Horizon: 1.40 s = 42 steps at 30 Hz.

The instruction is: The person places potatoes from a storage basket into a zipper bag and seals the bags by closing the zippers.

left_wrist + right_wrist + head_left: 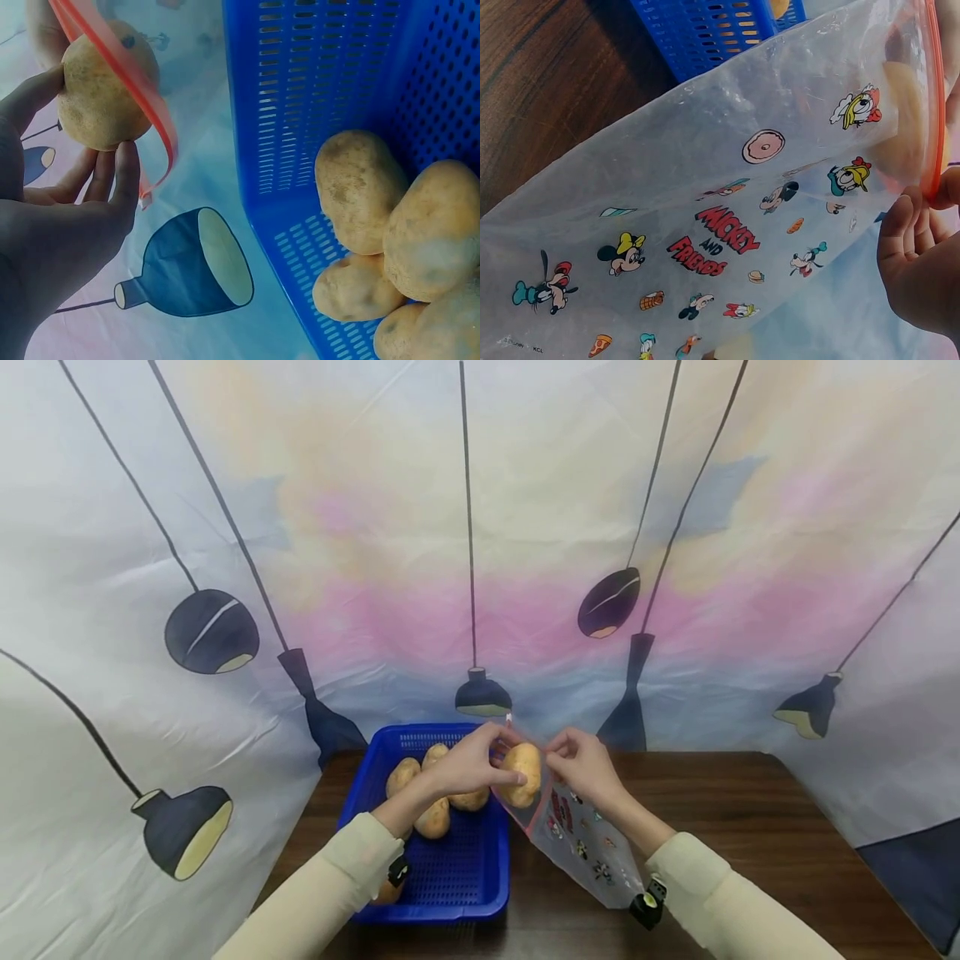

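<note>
My left hand (468, 762) grips a potato (522, 777) between thumb and fingers, right at the mouth of a clear zip bag (727, 187). In the left wrist view, the bag's red zip edge (142, 90) crosses in front of the potato (97, 94). My right hand (588, 768) pinches that red rim at its right side, and the right wrist view shows its fingers (907, 225) curled at the edge. Printed with cartoon figures, the bag hangs down toward my right wrist. Through its film, the potato shows faintly near the opening.
A blue plastic basket (498, 877) stands on the dark wooden table (712, 827), left of the bag. Several potatoes (360, 191) lie in it, mostly toward the far end. Behind the table hangs a cloth (390, 635) printed with lamps.
</note>
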### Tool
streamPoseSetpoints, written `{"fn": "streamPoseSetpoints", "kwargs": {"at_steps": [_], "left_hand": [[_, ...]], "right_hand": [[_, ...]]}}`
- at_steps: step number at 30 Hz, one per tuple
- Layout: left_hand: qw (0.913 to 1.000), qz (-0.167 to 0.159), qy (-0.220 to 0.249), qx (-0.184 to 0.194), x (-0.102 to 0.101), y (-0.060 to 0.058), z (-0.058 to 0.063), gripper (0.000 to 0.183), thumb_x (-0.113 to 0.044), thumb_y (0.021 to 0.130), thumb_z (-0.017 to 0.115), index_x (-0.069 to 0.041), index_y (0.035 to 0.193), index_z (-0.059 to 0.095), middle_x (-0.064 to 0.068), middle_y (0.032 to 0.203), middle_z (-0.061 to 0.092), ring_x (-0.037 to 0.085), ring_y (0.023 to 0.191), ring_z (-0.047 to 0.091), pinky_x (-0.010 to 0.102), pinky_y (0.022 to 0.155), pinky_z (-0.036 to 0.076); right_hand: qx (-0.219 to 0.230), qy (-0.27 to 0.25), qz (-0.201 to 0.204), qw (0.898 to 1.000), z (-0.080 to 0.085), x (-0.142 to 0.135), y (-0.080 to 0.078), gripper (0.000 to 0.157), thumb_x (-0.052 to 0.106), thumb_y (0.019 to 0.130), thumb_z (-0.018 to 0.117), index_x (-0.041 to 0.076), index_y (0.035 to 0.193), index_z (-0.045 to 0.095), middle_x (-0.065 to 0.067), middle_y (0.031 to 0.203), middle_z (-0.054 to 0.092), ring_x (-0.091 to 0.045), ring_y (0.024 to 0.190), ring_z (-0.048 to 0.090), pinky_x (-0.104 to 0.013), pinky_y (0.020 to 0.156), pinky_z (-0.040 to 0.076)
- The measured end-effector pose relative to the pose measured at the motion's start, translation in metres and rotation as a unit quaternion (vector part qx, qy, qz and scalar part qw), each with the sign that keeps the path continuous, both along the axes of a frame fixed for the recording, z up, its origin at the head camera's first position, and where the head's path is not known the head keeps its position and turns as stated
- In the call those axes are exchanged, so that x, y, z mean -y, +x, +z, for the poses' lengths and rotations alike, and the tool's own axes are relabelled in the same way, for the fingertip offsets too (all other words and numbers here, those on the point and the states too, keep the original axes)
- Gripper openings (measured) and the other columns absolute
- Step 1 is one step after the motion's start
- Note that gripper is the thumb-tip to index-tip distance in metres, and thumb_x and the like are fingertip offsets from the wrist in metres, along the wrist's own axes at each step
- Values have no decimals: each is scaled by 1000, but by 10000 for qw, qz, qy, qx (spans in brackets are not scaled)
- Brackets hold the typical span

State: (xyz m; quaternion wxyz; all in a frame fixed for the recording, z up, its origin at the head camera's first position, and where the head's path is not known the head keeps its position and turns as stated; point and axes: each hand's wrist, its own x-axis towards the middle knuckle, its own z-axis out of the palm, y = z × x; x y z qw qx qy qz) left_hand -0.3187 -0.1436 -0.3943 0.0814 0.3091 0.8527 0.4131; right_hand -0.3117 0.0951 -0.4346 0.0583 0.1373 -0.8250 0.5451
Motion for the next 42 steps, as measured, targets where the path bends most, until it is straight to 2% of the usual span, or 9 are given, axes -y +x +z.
{"fn": "streamPoseSetpoints", "kwargs": {"at_steps": [4,8,12,16,20,28,33,36,42], "left_hand": [[9999,30,-71,-99,2,2,0,57,-27,98,79,-2,144,56,15,141,54,31,123,61,44,99,56],[9993,198,-169,-279,7,5,9,58,-32,100,76,-3,146,55,15,141,57,33,123,61,44,99,55],[9985,375,-101,-390,15,2,22,58,-35,100,76,-8,147,56,11,143,57,31,129,59,45,104,54],[9972,642,27,-392,23,-2,22,59,-36,100,76,-7,147,56,9,145,56,31,132,58,47,107,52],[9954,905,18,-301,30,-5,13,59,-36,101,75,-7,148,55,10,146,57,29,135,56,48,110,50],[9934,1116,244,-52,42,-15,-5,56,-37,105,68,-8,151,53,10,151,54,30,141,52,51,115,44],[9922,1201,332,-57,47,-25,-16,55,-29,105,69,-4,151,51,13,150,54,32,139,53,51,114,45],[9923,1228,77,-99,48,-29,-26,57,-25,104,70,-2,152,50,15,149,55,33,138,53,52,113,46],[9928,1118,-425,15,54,-35,-46,60,-17,100,74,1,152,50,17,149,55,36,140,51,55,114,43]], "right_hand": [[29,5,11,10000,0,2,-1,10,-1,93,64,4,101,69,-7,77,69,-30,66,67,-33,59,54],[25,-7,24,10000,1,3,0,10,0,93,64,2,102,69,-11,80,71,-24,66,66,-35,60,55],[-27,-78,36,10000,5,2,1,10,0,94,65,1,103,70,-13,81,71,-33,69,68,-37,60,56],[-93,-150,84,9998,7,-1,1,10,-1,95,65,-1,104,70,-12,79,71,-34,68,68,-38,60,57],[-121,-156,82,9998,11,-3,2,12,-1,95,65,-2,106,70,-10,79,70,-28,66,67,-37,59,56],[-131,-237,142,9995,19,-9,5,14,1,96,66,-4,108,69,-10,81,69,-34,69,68,-40,60,58],[-223,-164,165,9995,23,-12,6,13,0,95,65,-5,107,68,-13,82,70,-33,69,68,-41,62,59],[-250,-110,113,9996,25,-13,6,12,0,95,64,-3,106,68,-12,82,70,-34,70,68,-40,62,59],[-183,-123,89,9997,26,-14,7,12,1,96,63,-2,106,67,-11,82,69,-44,74,68,-40,61,58]]}}
